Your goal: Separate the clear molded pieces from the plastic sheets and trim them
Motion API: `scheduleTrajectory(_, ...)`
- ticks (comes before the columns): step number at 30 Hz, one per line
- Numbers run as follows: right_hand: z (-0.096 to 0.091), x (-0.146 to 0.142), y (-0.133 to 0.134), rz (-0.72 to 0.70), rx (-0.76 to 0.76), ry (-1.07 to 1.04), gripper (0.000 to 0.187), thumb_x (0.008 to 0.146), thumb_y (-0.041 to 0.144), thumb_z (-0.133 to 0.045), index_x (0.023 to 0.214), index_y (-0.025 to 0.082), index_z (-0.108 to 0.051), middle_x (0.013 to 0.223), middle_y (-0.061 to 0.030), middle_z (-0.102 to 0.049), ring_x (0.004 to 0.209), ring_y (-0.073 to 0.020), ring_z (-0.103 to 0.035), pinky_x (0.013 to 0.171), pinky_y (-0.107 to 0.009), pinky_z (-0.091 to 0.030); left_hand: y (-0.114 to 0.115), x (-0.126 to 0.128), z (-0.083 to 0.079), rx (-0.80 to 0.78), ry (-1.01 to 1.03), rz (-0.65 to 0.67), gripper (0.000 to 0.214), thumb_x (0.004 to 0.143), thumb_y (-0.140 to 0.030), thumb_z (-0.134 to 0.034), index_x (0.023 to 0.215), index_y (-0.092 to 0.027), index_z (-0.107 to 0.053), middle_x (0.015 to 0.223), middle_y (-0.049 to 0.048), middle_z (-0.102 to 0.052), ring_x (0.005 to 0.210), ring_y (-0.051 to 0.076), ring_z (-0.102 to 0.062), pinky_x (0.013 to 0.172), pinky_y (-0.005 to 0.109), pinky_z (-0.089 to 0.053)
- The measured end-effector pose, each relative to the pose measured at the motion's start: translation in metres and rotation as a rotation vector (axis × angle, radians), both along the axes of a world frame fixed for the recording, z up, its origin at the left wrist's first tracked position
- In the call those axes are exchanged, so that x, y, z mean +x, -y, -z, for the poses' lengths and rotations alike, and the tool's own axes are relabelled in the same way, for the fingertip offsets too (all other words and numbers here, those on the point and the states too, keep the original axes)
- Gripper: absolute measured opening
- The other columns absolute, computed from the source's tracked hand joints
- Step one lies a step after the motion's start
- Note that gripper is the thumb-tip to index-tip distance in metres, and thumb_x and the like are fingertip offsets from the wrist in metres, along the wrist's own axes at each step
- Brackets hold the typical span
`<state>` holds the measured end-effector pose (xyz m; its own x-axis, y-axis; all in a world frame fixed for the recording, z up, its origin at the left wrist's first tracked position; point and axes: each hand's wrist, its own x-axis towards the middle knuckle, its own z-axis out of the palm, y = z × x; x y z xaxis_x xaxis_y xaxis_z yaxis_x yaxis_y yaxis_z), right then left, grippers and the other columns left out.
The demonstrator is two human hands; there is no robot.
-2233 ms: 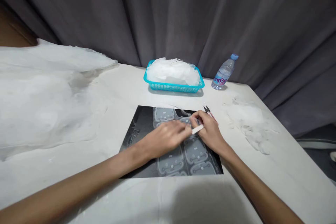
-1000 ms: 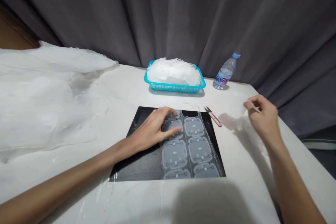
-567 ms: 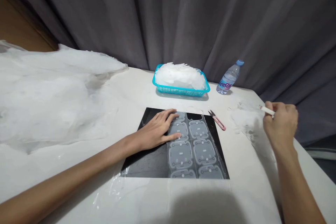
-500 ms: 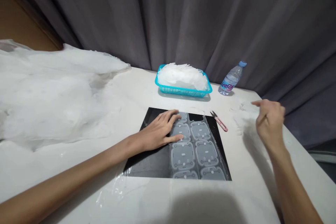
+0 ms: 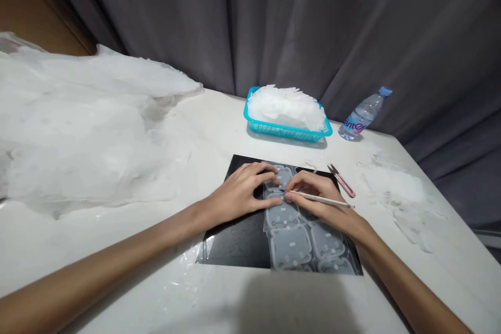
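My left hand (image 5: 246, 188) lies with fingers spread on a translucent plastic sheet (image 5: 291, 245) marked with rows of rounded-square shapes. Under the sheet is a black board (image 5: 235, 245). Close beside it, my right hand (image 5: 317, 193) pinches a thin white pen-like tool (image 5: 324, 199) with a small dark tip. That tip meets the sheet between two shapes, near my left fingertips; whether it is a blade I cannot tell. Part of the sheet's right column is covered by my right hand. Pink-handled thread snips (image 5: 342, 181) rest just past the board's right edge.
A turquoise basket (image 5: 289, 133) heaped with white translucent pieces stands at the back. Right of it is a water bottle (image 5: 364, 115). A large pile of white translucent sheets (image 5: 86, 130) covers the table's left side; thin clear scraps (image 5: 407, 193) lie at the right.
My right hand has come in from the right side of the table to the sheet, the white tool now showing in its fingers. My left hand stays on the sheet. The view has shifted slightly.
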<state>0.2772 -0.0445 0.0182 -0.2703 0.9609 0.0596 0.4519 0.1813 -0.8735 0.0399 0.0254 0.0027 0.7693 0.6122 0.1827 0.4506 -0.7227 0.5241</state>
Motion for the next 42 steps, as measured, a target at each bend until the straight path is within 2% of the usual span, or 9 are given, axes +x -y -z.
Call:
scheduleTrajectory(4, 0.005, 0.001, 0.004, -0.01, 0.042, 0.017, 0.011, 0.1, 0.033, -0.066, 0.102, 0.024, -0.072, 0.105, -0.0037, -0.071, 0.094, -0.0192, -0.069, 0.084, -0.031, -0.055, -0.001, -0.001, 0.006, 0.058, -0.018, -0.023, 0.047, 0.093, -0.059, -0.07, 0.124, -0.023, -0.073, 0.15, 0.0114, -0.058, 0.14, 0.033, -0.052, 0.117, 0.049, -0.039)
scheduleTrajectory(9, 0.007, -0.004, 0.007, -0.077, 0.158, 0.074, 0.01, 0.104, 0.028, -0.061, 0.104, 0.023, -0.07, 0.102, -0.0034, -0.07, 0.093, -0.0184, -0.068, 0.086, -0.032, -0.052, -0.001, -0.002, 0.009, 0.149, -0.047, -0.036, 0.06, 0.09, -0.071, -0.064, 0.126, -0.024, -0.074, 0.153, 0.0126, -0.057, 0.145, 0.035, -0.047, 0.119, 0.052, -0.035)
scheduleTrajectory(19, 0.013, -0.01, 0.009, -0.092, 0.268, 0.175, 0.008, 0.106, 0.024, -0.057, 0.106, 0.023, -0.065, 0.103, -0.0036, -0.069, 0.097, -0.0187, -0.067, 0.09, -0.031, -0.05, -0.004, 0.001, 0.009, 0.252, -0.049, -0.052, 0.063, 0.087, -0.075, -0.065, 0.118, -0.021, -0.077, 0.147, 0.0137, -0.063, 0.14, 0.033, -0.055, 0.124, 0.053, -0.027)
scheduleTrajectory(24, 0.008, -0.011, 0.008, -0.164, 0.337, 0.239, 0.011, 0.108, 0.02, -0.052, 0.109, 0.022, -0.062, 0.108, -0.0065, -0.069, 0.107, -0.0216, -0.066, 0.097, -0.034, -0.05, -0.002, 0.001, 0.007, 0.279, -0.079, -0.063, 0.059, 0.087, -0.071, -0.069, 0.118, -0.022, -0.077, 0.148, 0.0117, -0.063, 0.147, 0.036, -0.046, 0.121, 0.052, -0.031)
scheduleTrajectory(28, -0.003, 0.003, 0.01, -0.162, 0.304, 0.319, 0.014, 0.108, 0.02, -0.05, 0.108, 0.022, -0.064, 0.108, -0.0079, -0.07, 0.104, -0.0224, -0.067, 0.094, -0.036, -0.051, 0.0, 0.001, 0.007, 0.303, -0.09, -0.081, 0.064, 0.087, -0.076, -0.063, 0.119, -0.022, -0.077, 0.148, 0.0116, -0.063, 0.148, 0.036, -0.044, 0.124, 0.053, -0.026)
scheduleTrajectory(32, -0.002, 0.014, 0.012, -0.091, 0.249, 0.222, 0.009, 0.106, 0.024, -0.057, 0.106, 0.024, -0.066, 0.107, -0.0053, -0.071, 0.1, -0.0206, -0.069, 0.091, -0.034, -0.052, 0.0, 0.001, 0.006, 0.303, -0.099, -0.085, 0.067, 0.086, -0.079, -0.06, 0.12, -0.023, -0.077, 0.149, 0.011, -0.062, 0.149, 0.036, -0.043, 0.126, 0.054, -0.023)
scheduleTrajectory(36, 0.003, 0.009, 0.009, -0.114, 0.252, 0.151, 0.009, 0.105, 0.025, -0.058, 0.105, 0.024, -0.067, 0.108, -0.0046, -0.071, 0.101, -0.0199, -0.069, 0.093, -0.034, -0.053, -0.002, 0.001, 0.006, 0.294, -0.1, -0.088, 0.068, 0.086, -0.08, -0.06, 0.121, -0.024, -0.076, 0.15, 0.011, -0.062, 0.15, 0.036, -0.043, 0.126, 0.055, -0.021)
scheduleTrajectory(42, 0.007, 0.001, 0.007, -0.162, 0.33, 0.222, 0.015, 0.108, 0.027, -0.053, 0.11, 0.024, -0.067, 0.108, -0.0073, -0.071, 0.107, -0.0219, -0.067, 0.097, -0.038, -0.054, -0.004, 0.0, 0.008, 0.265, -0.07, -0.07, 0.069, 0.086, -0.08, -0.061, 0.121, -0.022, -0.076, 0.149, 0.0133, -0.061, 0.148, 0.038, -0.043, 0.126, 0.057, -0.02)
